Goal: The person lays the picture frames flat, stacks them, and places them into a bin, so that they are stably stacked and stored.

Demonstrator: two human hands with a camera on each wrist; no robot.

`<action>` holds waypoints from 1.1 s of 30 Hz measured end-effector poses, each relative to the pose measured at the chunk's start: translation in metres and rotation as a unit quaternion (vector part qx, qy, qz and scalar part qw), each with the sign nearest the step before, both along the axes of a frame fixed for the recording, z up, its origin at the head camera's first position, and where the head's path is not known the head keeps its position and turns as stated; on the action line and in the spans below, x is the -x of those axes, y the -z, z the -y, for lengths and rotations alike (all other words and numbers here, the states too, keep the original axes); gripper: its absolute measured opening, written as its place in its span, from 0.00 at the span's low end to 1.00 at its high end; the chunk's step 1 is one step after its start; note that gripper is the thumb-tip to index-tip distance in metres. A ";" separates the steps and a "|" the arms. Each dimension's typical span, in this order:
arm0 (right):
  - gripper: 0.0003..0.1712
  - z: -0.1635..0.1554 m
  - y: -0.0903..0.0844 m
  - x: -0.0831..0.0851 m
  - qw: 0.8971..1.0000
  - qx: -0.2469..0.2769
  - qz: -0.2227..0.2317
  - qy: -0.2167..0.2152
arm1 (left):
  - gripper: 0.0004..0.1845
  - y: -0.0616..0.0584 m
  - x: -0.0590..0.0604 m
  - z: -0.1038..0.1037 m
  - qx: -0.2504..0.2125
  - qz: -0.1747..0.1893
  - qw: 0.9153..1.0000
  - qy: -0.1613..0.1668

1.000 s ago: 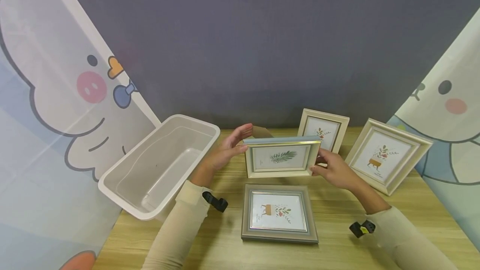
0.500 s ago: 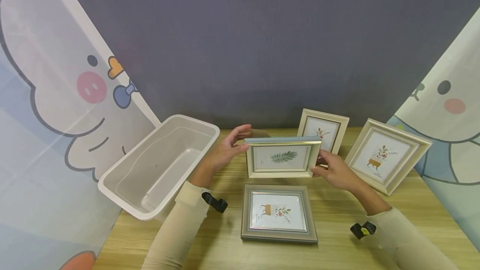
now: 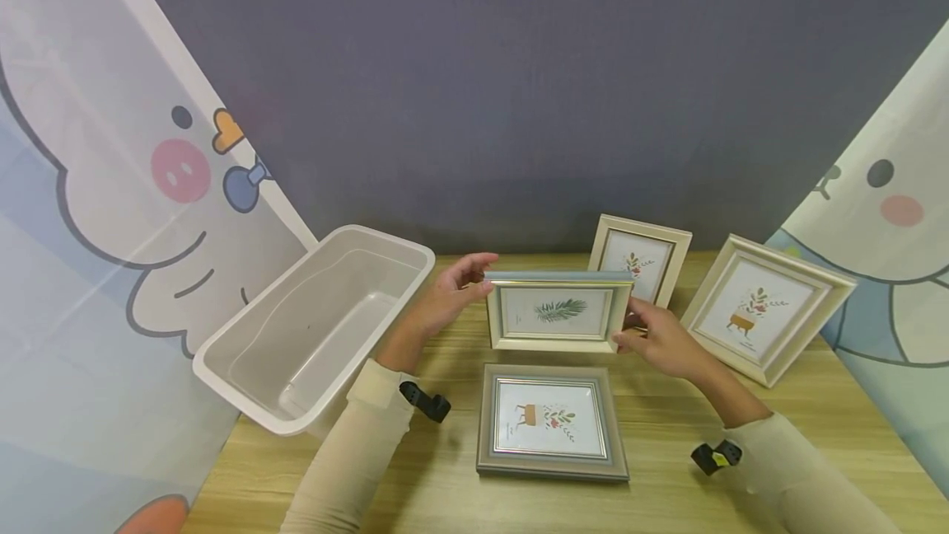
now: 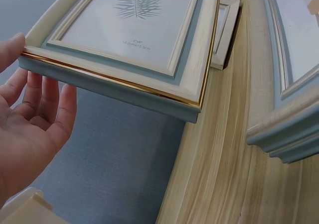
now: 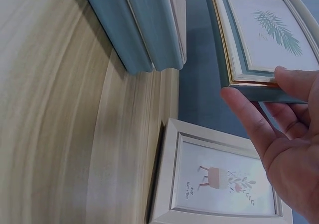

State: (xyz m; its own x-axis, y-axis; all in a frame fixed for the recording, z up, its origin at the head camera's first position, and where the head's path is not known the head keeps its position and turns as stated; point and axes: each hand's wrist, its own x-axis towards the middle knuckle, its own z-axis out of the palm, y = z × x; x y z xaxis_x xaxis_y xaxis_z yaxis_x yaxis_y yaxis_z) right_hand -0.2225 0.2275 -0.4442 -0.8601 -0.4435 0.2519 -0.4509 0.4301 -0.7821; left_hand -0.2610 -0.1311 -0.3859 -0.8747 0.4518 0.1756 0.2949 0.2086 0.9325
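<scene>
From the head view I see the leaf frame (image 3: 558, 311) held upright between both hands above the table (image 3: 667, 468): left hand (image 3: 445, 295) pinching its left end, right hand (image 3: 656, 336) gripping its right edge. A grey frame (image 3: 552, 421) lies flat just in front; the white bin (image 3: 319, 328) sits to the left, two standing frames (image 3: 641, 258) behind and to the right.

On the left wrist, the thumb sits on the frame's corner (image 4: 149, 45), fingers (image 4: 47, 104) curled underneath, bare wood beside.

On the right wrist, the thumb (image 5: 299, 82) presses the frame's edge (image 5: 249, 59), another frame (image 5: 219, 184) close below.
</scene>
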 end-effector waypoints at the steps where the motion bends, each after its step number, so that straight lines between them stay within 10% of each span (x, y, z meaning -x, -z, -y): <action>1: 0.23 0.000 0.000 0.000 1.000 -0.001 0.000 -0.001 | 0.23 0.000 0.000 0.000 -0.001 -0.001 1.000 0.000; 17: 0.13 -0.002 0.001 0.000 0.996 0.015 0.089 -0.027 | 0.19 0.013 0.005 0.000 -0.019 0.008 0.999 -0.042; 26: 0.31 -0.004 0.001 0.000 0.982 0.050 0.166 -0.080 | 0.17 0.027 0.008 -0.005 -0.041 0.105 0.989 -0.092; 33: 0.21 -0.006 0.004 -0.001 0.974 0.030 0.200 -0.100 | 0.17 0.034 0.002 -0.010 -0.009 0.177 0.979 -0.105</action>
